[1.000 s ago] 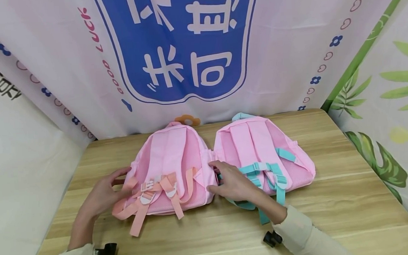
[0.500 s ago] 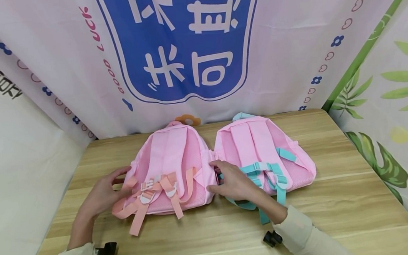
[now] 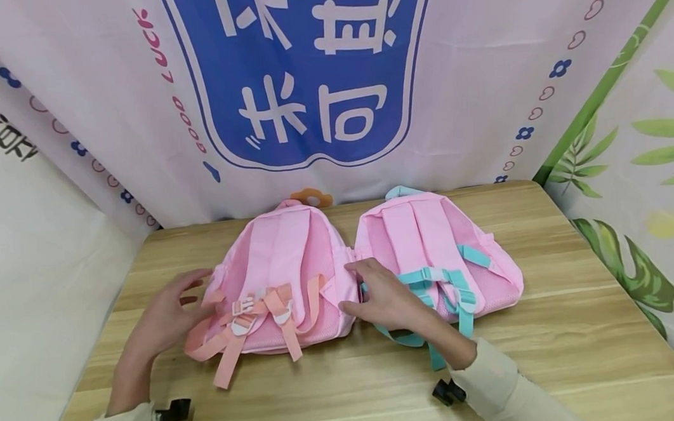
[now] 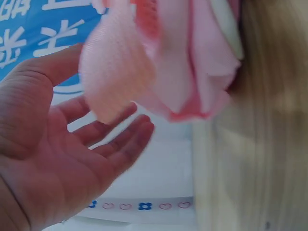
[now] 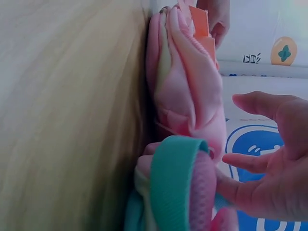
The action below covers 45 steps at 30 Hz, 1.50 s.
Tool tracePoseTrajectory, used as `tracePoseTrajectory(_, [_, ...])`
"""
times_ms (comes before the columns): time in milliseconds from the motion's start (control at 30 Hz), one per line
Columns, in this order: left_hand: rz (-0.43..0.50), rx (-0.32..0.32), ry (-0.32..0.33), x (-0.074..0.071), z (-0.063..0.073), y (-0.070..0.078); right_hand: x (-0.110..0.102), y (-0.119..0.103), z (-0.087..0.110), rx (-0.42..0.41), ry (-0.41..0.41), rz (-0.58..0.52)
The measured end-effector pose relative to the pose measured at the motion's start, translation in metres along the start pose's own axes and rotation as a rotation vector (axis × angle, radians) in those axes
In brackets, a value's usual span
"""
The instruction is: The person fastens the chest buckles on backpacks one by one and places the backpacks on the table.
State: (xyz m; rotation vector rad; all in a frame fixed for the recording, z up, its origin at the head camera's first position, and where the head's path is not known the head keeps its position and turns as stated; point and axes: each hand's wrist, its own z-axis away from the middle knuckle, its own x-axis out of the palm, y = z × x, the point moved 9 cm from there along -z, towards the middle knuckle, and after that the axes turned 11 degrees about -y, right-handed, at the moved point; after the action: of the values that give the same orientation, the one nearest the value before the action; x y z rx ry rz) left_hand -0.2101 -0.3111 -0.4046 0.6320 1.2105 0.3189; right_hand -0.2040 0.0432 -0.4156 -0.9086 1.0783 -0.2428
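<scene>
Two pink backpacks lie side by side with their shoulder straps facing up. The left backpack (image 3: 275, 239) has peach webbing straps (image 3: 228, 359) with white buckles; the right backpack (image 3: 401, 229) has teal webbing straps (image 3: 465, 318). At the left bag's outer side is my left hand (image 3: 162, 318), its fingers spread and relaxed. In the left wrist view, a peach strap (image 4: 115, 72) hangs in front of the left fingers. My right hand (image 3: 384, 297) hovers where the bags meet, thumb and fingers apart around nothing. A teal strap loop (image 5: 171, 183) stands near it in the right wrist view.
The bags rest on a wooden table (image 3: 324, 395), close to its back edge. Behind it hangs a printed curtain (image 3: 479, 88) with a blue panel. Black camera mounts (image 3: 173, 413) sit at both wrists.
My left hand has shifted slightly left and up, its fingers opening away from the left bag. The right hand and both backpacks have barely moved.
</scene>
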Motion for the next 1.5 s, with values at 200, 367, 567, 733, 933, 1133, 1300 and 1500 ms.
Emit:
tracePoseTrajectory(200, [-0.041,0.128,0.086,-0.006,0.008,0.029,-0.004,-0.016,0.0,-0.036,0.055,-0.007])
tracePoseTrajectory(367, [-0.12,0.227,0.082,0.004,0.01,0.05,-0.003,-0.025,-0.005,-0.069,0.079,-0.014])
tracePoseTrajectory(567, [-0.179,0.233,0.033,0.016,0.008,0.055,-0.004,-0.033,-0.011,-0.109,0.108,-0.02])
tracePoseTrajectory(733, [-0.175,0.241,0.02,0.018,0.006,0.056,-0.004,-0.036,-0.014,-0.118,0.102,-0.028])
tracePoseTrajectory(933, [-0.18,0.207,0.024,0.013,0.009,0.052,-0.004,-0.037,-0.014,-0.111,0.098,-0.033])
tracePoseTrajectory(1133, [-0.157,0.224,0.086,0.002,0.014,0.05,-0.005,-0.036,-0.013,-0.102,0.098,-0.038])
tracePoseTrajectory(1300, [-0.15,0.25,0.106,-0.002,0.016,0.051,-0.006,-0.036,-0.013,-0.099,0.102,-0.039])
tracePoseTrajectory(1500, [-0.146,0.217,0.139,-0.011,0.02,0.045,-0.008,-0.035,-0.014,-0.094,0.106,-0.044])
